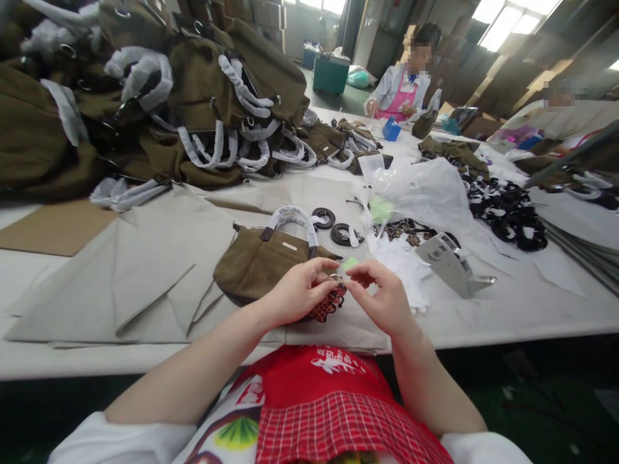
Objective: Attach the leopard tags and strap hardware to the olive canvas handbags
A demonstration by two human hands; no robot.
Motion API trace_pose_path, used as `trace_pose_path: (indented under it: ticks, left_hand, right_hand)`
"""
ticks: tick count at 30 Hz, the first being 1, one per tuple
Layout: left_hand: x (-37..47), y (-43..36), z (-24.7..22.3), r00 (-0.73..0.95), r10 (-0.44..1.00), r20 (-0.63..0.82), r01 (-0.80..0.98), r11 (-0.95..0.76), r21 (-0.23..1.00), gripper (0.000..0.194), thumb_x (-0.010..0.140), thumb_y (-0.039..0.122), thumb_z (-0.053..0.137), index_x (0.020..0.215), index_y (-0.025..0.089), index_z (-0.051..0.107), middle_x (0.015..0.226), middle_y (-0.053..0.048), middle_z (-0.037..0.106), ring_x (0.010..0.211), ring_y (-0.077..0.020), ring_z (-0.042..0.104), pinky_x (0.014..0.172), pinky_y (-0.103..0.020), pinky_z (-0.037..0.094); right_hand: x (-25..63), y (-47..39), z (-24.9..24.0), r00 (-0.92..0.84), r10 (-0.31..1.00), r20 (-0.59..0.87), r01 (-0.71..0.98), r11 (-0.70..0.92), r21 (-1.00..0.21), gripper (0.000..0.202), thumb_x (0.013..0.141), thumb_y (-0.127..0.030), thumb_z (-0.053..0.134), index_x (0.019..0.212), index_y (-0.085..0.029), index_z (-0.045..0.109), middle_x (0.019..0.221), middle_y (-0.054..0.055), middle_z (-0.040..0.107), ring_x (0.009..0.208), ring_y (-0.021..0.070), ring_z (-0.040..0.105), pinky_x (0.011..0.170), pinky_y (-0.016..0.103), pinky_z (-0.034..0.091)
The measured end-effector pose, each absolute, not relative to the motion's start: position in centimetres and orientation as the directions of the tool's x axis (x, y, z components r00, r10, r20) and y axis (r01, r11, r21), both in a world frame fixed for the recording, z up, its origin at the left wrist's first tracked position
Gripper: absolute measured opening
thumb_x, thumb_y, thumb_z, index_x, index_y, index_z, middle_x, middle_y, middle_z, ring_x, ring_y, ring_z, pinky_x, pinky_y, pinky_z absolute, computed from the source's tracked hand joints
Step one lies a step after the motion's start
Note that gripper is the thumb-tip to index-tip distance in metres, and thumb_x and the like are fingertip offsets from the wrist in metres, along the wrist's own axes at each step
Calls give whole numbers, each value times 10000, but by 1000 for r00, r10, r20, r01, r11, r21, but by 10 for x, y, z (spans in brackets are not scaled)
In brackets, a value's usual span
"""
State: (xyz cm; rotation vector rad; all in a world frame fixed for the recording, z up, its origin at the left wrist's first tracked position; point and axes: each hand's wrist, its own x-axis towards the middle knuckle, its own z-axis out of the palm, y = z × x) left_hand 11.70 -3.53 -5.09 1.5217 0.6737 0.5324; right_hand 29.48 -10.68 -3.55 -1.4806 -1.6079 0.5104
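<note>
My left hand (302, 290) pinches a metal ring at the top of a small leopard-print bag charm (326, 309), which hangs below the fingers. From the other side, the fingertips of my right hand (378, 293) close on the same ring. Just behind my left hand an olive-green handbag (261, 261) lies on the table, its handle (293, 216) wrapped in clear plastic. Two coiled dark straps (342, 234) lie beyond it. Part of the charm and the bag's right end are hidden by my fingers.
Olive handbags (193, 84) are heaped at the left. A tape dispenser (452, 264) stands right of my hands, near white tags (399, 261) and a clear plastic bag (420, 190). Black coiled straps (512, 212) lie farther right. A person in a pink apron (401, 96) works across the table.
</note>
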Motion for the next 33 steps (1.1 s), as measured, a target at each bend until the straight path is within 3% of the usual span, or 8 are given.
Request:
trace_pose_path:
  ticks: [3,7,10,15,19,24,29,33]
  left_hand:
    - [117,-37,-49,658,753,5,268,-241,933,325,894,288,540,1188,150,524,731,-22,733,653,-172,681,614,-264,492]
    - [119,-41,-46,575,807,134,444,-446,778,352,910,257,521,1248,161,496,890,-38,761,849,-220,709,773,-321,514]
    - [124,-46,-45,576,799,173,543,-533,649,436,925,235,482,1345,140,416,996,-75,751,904,-254,709,789,-361,535]
    - [132,-55,-45,604,766,219,631,-628,455,552,933,179,424,1446,61,259,925,-128,745,834,-267,719,756,-399,572]
    - [138,-59,-48,577,742,342,572,-666,479,566,951,199,393,1468,78,197,964,-139,736,943,-258,705,836,-409,571]
    - [142,-65,-50,602,705,375,414,-677,608,691,860,133,475,1477,106,165,1149,-165,680,1072,-261,656,910,-431,549]
    - [138,-53,-36,573,714,403,320,-647,692,470,831,115,504,1300,152,492,1199,-127,614,1061,-214,623,953,-367,506]
    - [134,-36,-23,709,640,297,256,-626,737,158,862,180,536,934,173,676,928,-60,641,845,-168,622,779,-291,508]
  right_hand:
    - [285,-103,-42,66,928,367,659,236,-714,71,850,-260,647,854,-198,681,737,11,623,624,121,550,586,250,460]
    - [279,-104,-47,192,842,505,726,224,-650,113,857,-240,629,952,-198,673,748,11,604,605,121,528,589,257,462]
    - [276,-103,-46,174,864,472,724,212,-656,109,865,-270,624,917,-196,686,755,19,618,587,118,523,570,260,450]
    - [271,-102,-46,192,905,380,661,168,-731,159,859,-255,609,980,-189,687,770,27,661,608,127,573,586,265,485]
    - [269,-105,-48,338,869,362,530,142,-836,198,800,-238,663,989,-198,622,787,16,677,665,143,642,610,257,543]
    - [276,-108,-49,329,873,360,505,160,-848,207,786,-167,625,987,-215,641,869,29,710,726,154,674,697,284,578]
    - [295,-113,-52,206,949,239,278,178,-944,383,827,-181,615,1203,-222,556,856,20,689,788,164,679,770,324,574]
    - [307,-118,-47,27,984,178,138,173,-975,491,854,-199,621,1317,-244,465,832,1,657,766,148,649,766,324,553]
